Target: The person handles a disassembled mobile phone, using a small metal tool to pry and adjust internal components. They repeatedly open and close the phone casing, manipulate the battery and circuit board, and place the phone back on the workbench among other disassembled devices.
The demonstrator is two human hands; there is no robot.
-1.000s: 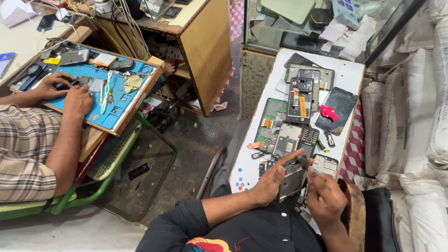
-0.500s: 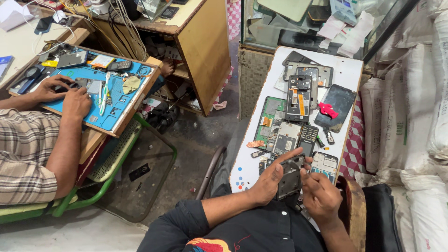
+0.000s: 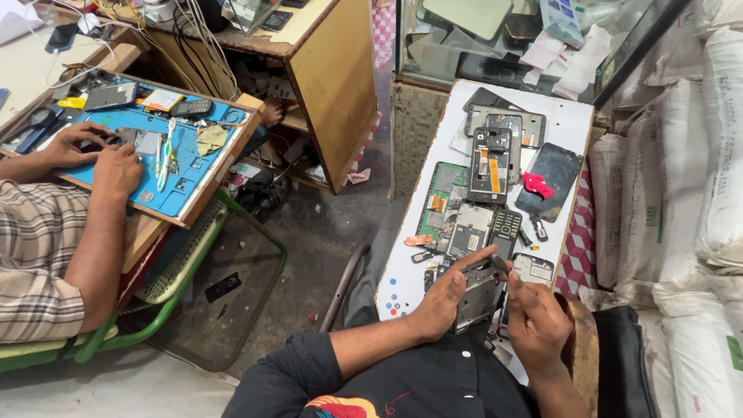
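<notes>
Opened phone body, held over near end of white board

A grey phone frame (image 3: 476,294), back cover off and inner metal parts exposed, lies tilted across the near end of the white board (image 3: 569,116). The left hand (image 3: 445,298) grips its left edge, forefinger stretched along the top. The right hand (image 3: 534,321) holds a dark slim tool (image 3: 501,267) whose tip meets the frame's far right corner.

Below you lies a stained concrete floor (image 3: 325,232) — a wooden cabinet (image 3: 337,85) stands behind it, a glass display case (image 3: 495,39) beside, white sacks (image 3: 696,170) stacked rightward
</notes>
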